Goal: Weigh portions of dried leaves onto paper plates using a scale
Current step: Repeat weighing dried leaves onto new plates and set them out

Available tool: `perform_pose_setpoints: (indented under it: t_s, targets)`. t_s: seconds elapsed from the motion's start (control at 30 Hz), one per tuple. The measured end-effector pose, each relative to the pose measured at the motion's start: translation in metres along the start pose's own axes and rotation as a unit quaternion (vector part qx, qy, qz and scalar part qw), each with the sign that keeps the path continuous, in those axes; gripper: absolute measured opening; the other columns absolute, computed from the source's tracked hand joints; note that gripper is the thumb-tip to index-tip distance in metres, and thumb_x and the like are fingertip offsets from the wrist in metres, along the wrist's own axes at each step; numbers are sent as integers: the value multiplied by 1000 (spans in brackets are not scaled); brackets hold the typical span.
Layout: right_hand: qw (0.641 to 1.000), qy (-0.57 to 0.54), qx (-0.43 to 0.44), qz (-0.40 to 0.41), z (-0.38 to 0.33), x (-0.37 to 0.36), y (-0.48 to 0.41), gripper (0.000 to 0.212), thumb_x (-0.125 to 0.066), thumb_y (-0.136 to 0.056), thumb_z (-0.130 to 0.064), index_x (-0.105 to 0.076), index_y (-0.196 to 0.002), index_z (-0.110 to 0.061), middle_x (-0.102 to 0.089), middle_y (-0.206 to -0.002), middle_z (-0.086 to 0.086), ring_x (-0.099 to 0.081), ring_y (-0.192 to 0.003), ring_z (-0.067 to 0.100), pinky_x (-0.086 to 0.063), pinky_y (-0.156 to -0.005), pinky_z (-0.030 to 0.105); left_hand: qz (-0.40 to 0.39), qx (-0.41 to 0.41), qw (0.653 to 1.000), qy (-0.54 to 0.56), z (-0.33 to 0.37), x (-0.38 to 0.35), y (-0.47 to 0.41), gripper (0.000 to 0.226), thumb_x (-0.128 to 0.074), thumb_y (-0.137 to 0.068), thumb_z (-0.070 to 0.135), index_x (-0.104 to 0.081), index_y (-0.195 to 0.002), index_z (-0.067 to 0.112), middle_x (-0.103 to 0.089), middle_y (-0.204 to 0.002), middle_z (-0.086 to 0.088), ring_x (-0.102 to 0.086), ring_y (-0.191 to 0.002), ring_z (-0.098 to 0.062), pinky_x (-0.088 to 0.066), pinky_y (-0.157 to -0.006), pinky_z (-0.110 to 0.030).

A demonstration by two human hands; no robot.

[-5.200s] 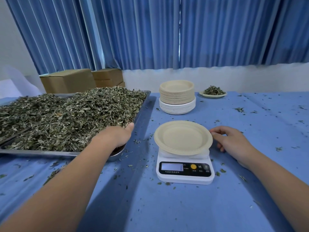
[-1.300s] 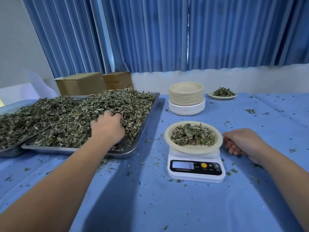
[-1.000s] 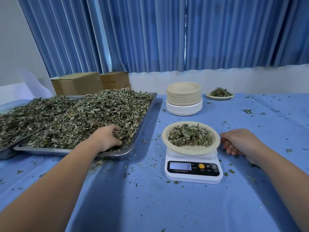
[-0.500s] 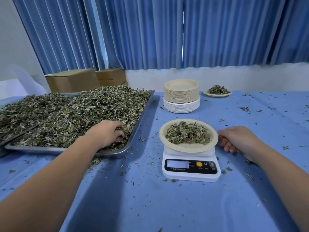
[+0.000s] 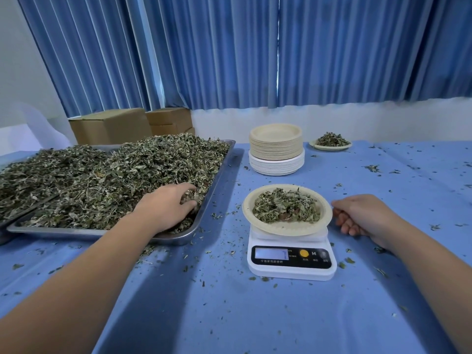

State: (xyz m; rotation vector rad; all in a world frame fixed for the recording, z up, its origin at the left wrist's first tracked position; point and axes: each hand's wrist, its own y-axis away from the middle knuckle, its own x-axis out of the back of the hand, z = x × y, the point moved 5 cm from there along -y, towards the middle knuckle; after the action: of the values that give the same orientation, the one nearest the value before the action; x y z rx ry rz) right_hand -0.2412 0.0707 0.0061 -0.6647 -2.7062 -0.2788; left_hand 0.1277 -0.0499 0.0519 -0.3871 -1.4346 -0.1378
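Your left hand (image 5: 166, 208) has dug into the dried green leaves (image 5: 102, 180), clutching some; the round beige paper plate (image 5: 286, 229) lies rightward, beside your relaxed, empty right hand (image 5: 365, 215).

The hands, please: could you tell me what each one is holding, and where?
The left hand grips a clump of dried leaves in the tray; the right hand holds nothing.

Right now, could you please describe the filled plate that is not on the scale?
On the blue table, find the stack of empty plates by the far edge. Right of it sits a plate of leaves. Unlike the other filled plate, it lies straight on the table, not on the white scale.
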Motion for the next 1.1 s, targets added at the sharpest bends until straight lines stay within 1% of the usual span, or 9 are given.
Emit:
perform_pose_setpoints:
  t_s: [0.1, 0.2, 0.37, 0.43, 0.63, 0.73, 0.8, 0.97, 1.1]
  targets:
    - [1000, -15, 2, -6, -1, 0, 1, 27, -57, -95, -18, -63, -81, 4, -57, -55, 11, -51, -38, 18, -40, -35, 21, 25, 14, 999, -30, 8, 5, 2, 40, -40, -99, 49, -51, -133, 32, -51, -135, 0, -58, -102, -21, -45, -96, -48]
    - [1000, -25, 5, -7, -4, 1, 3, 24, -57, -95, -18, -63, -83, 3, -57, -56, 11, -51, -39, 18, -41, -35, 22, 109, -28, 993, 31, 27, 15, 5, 29, -44, -100, 36, -65, -114, 22, -58, -121, 0, -57, -99, -20, -46, -95, -43]
    - [999, -52, 5, 2, -9, 2, 7, 24, -57, -95, -23, -65, -90, -1, -58, -58, 7, -50, -42, 18, -39, -37, 23, 167, -141, 953, 212, 78, 22, 17, 16, -57, -94, 17, -73, -93, 13, -62, -96, 2, -56, -86, -8, -33, -75, -4]
    - [998, -67, 2, -6, -12, 0, 9, 23, -57, -95, -24, -64, -93, -2, -58, -57, 7, -50, -43, 18, -38, -37, 23, 174, -118, 941, 263, 95, 15, 19, 14, -58, -93, 16, -71, -97, 16, -60, -97, 4, -53, -79, -1, -32, -71, -2]
    - [995, -79, -16, -54, -14, -8, 17, 21, -59, -93, -23, -65, -95, -3, -58, -51, 3, -52, -42, 17, -39, -37, 22, 54, 54, 969, 233, 107, -25, 9, 52, -41, -98, 49, -53, -133, 13, -49, -133, -11, -53, -112, -26, -39, -90, -33]
    - [991, -100, -21, -84, -15, -11, 19, 20, -59, -93, -20, -64, -89, -1, -58, -52, 4, -54, -42, 17, -40, -37, 20, -7, 86, 944, 318, 99, -35, 4, 49, -41, -97, 48, -67, -94, 7, -68, -89, -11, -61, -77, -25, -44, -66, -32]
    - [988, -122, -18, -91, -16, -13, 20, 18, -59, -93, -16, -62, -86, 0, -55, -53, 5, -54, -43, 17, -40, -37, 22, -30, 93, 903, 419, 99, -37, 6, 43, -48, -96, 38, -65, -85, 0, -61, -67, -11, -51, -51, -20, -38, -56, -28]
    - [975, -198, -15, -102, -17, -10, 18, 10, -56, -93, -5, -63, -90, 2, -54, -56, 7, -52, -43, 13, -42, -38, 20, -59, 99, 851, 513, 110, -35, 4, 27, -54, -92, 20, -57, -66, 13, -46, -64, -7, -41, -45, -16, -30, -48, -23]
    - [961, -258, -20, -92, -17, 0, 13, 10, -54, -93, -3, -62, -95, 4, -55, -57, 6, -51, -42, 12, -42, -38, 19, -81, 109, 822, 553, 122, -28, -11, 20, -55, -91, 22, -62, -81, 6, -47, -74, -11, -39, -54, -20, -30, -51, -28]
